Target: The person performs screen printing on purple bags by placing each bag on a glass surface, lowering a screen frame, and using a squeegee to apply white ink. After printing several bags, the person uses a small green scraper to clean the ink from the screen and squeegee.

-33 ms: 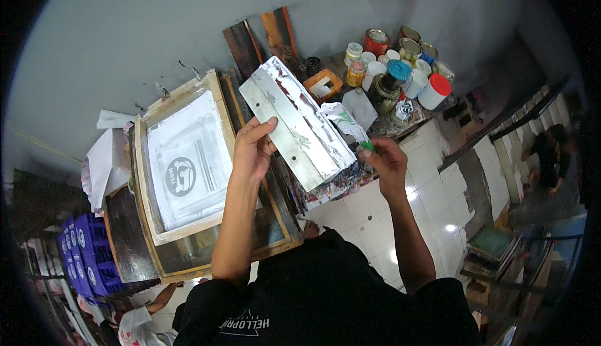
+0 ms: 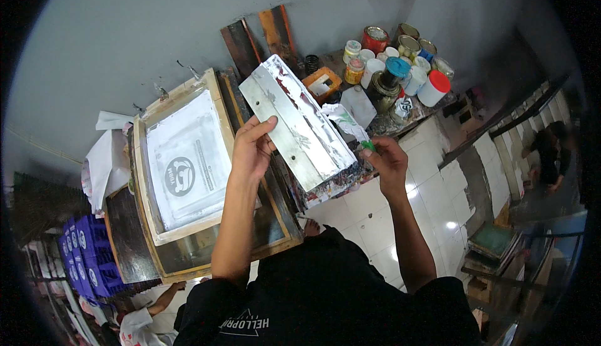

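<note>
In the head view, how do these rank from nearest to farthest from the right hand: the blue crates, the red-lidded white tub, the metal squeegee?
1. Metal squeegee: just left of the right hand, its lower end beside it.
2. Red-lidded white tub: up and right, on the cluttered bench.
3. Blue crates: far left, low.

At frame centre, the squeegee is silvery grey metal, smeared white and flecked dark red along its upper edge. Left of centre, the printing screen shows pale wood framing, a whitish mesh and a dark grey round emblem. Upper right, paint cans carry red, blue and white lids. Lower left, crates are blue. Floor tiles are white.
</note>
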### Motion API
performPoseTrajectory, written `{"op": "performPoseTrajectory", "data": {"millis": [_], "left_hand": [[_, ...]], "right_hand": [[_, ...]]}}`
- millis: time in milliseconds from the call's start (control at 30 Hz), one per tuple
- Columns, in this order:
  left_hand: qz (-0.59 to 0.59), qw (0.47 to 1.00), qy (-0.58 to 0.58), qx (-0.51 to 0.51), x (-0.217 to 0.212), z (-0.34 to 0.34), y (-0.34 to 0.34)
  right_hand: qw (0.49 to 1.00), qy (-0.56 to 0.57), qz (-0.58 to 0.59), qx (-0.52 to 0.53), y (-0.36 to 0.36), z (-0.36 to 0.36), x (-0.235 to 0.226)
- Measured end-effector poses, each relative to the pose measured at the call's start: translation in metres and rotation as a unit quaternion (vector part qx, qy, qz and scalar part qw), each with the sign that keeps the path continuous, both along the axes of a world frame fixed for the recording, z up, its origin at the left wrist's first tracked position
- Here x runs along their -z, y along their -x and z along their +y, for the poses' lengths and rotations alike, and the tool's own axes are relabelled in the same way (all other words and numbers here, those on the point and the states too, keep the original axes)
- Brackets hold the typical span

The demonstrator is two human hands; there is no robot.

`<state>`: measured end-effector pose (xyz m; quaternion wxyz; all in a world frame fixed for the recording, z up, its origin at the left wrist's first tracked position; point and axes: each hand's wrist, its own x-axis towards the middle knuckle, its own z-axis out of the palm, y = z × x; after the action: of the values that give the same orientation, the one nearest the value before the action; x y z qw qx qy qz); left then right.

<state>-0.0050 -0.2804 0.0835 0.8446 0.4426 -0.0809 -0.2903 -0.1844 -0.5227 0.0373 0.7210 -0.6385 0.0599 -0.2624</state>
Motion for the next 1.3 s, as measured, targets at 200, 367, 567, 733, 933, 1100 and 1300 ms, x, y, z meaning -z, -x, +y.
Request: {"op": "performPoseTrajectory", "data": {"millis": [200,367,567,733,933,1100,1300], "left_hand": [[0.05,0.997,0.053,0.009,-0.009,-0.016,0.005],[0.068,0.992,0.089,0.049,-0.029,-0.028,-0.027],[0.042,0.991,0.111,0.063,-0.04,-0.032,-0.039],[0.081,0.987,0.13,0.054,-0.031,-0.025,-0.034],[0.092,0.983,0.147,0.053,-0.009,-0.016,-0.037],[0.07,0.99,0.12,0.013,-0.002,-0.009,-0.035],[-0.065,0.995,0.013,-0.075,-0.015,0.001,-0.024]], "right_hand": [[0.996,0.0,-0.082,0.039,0.007,0.006,0.028],[0.986,0.087,-0.121,0.08,-0.017,-0.01,0.009],[0.978,0.11,-0.158,0.086,-0.026,-0.019,0.005],[0.971,0.168,-0.146,0.091,-0.016,-0.03,0.02],[0.973,0.175,-0.103,0.109,-0.001,-0.034,0.027],[0.954,0.268,-0.044,0.127,0.017,-0.045,0.025],[0.979,0.086,0.103,0.152,0.037,-0.034,-0.009]]}}
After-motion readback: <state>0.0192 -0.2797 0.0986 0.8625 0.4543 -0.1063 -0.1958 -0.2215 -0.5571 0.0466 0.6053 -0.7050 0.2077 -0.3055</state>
